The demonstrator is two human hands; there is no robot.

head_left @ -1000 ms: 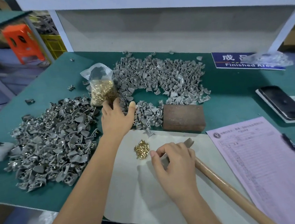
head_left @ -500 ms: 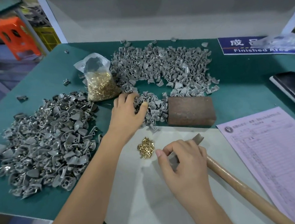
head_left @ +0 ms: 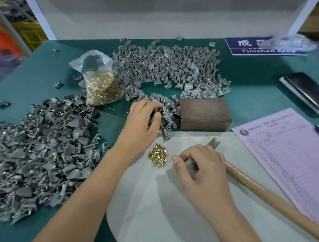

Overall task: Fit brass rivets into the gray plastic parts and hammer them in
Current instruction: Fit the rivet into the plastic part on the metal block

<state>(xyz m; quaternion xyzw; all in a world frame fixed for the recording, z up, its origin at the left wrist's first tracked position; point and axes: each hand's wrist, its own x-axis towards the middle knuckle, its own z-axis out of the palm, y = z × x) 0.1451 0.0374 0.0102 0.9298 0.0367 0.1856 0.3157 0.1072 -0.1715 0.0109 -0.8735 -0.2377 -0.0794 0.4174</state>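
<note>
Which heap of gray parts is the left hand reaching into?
The small heap of gray parts beside the brown block, where the left hand grips; not the big piles.

On the blue rectangular sign (head_left: 252, 48) at the far right of my bench I read "Finished Are", cut off by a plastic bag, below large white Chinese characters. My pink paper form's (head_left: 293, 159) print is too small to read.

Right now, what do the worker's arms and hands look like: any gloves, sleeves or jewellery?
Both are bare. The left hand and right hand wear no gloves, and no rings show on the fingers in view. Neither wrist carries a watch or bracelet. The forearms are uncovered right to the bottom of the picture, so no sleeve is visible. Fingernails look short and unpainted.
</note>
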